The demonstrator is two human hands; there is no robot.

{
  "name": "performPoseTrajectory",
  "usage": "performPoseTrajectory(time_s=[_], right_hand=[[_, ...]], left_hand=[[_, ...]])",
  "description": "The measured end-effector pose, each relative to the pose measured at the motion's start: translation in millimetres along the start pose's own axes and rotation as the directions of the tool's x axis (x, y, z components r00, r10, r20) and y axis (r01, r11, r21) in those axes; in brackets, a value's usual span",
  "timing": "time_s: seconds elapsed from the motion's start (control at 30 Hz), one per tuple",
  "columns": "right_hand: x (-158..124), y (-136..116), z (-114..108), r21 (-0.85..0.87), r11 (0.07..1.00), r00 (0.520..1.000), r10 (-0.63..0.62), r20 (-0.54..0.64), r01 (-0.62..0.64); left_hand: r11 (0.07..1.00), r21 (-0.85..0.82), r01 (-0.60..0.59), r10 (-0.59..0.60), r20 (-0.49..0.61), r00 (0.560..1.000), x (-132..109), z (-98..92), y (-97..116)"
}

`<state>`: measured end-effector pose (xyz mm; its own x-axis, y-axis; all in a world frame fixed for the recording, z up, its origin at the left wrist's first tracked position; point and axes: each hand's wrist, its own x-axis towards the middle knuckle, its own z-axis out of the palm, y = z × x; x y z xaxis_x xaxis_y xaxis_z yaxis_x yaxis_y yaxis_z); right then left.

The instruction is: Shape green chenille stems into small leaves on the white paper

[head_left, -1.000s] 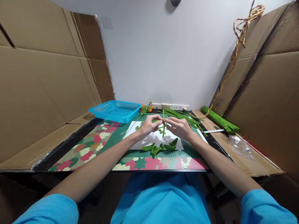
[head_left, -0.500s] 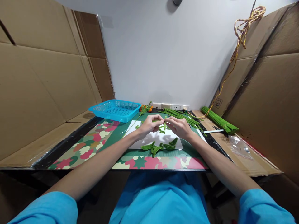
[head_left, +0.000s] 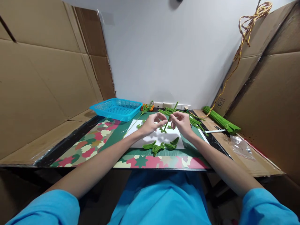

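Observation:
My left hand [head_left: 152, 123] and my right hand [head_left: 181, 122] meet above a white sheet [head_left: 150, 140] on the table. Both pinch a green pipe cleaner [head_left: 171, 115] that slants up and to the right between them. Its lower end hangs just over the sheet. Several folded green leaf shapes [head_left: 161, 146] lie on the sheet's near edge, in front of my hands. Small green bits lie on the sheet under my fingers.
A blue plastic basket [head_left: 116, 109] stands at the back left. Loose green pipe cleaners [head_left: 187, 117] lie behind my hands, and a tied bundle [head_left: 220, 120] rests at the right. An orange flower stem [head_left: 145, 109] lies by the wall sockets. Cardboard walls flank the table.
Both hands have lifted slightly off the sheet. The pipe cleaner has swung from near upright to a slant with its top pointing up and right.

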<state>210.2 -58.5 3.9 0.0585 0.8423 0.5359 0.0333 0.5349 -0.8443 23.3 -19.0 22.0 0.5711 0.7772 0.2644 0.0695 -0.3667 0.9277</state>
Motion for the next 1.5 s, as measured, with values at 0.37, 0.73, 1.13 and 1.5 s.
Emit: performPoseTrajectory(time_s=[0.37, 0.73, 1.13, 1.5], right_hand=[[2, 12, 2, 0.174, 0.971, 0.985, 0.171, -0.016, -0.166], [3, 19, 1, 0.191, 0.956, 0.975, 0.222, 0.023, -0.222], [0, 12, 6, 0.122, 0.970, 0.967, 0.187, 0.173, -0.209], [3, 4, -2, 0.341, 0.807, 0.861, 0.363, 0.356, -0.482]], left_hand=[[0.999, -0.033, 0.038, -0.039, -0.014, 0.999, -1, 5.2, -5], [0.989, 0.139, -0.048, 0.051, -0.024, 0.998, -1, 0.6, -7], [0.998, -0.068, -0.008, -0.001, -0.133, 0.991, 10, -8.1, -16], [0.993, 0.047, -0.104, 0.109, -0.112, 0.988, 4, -11.3, 1]])
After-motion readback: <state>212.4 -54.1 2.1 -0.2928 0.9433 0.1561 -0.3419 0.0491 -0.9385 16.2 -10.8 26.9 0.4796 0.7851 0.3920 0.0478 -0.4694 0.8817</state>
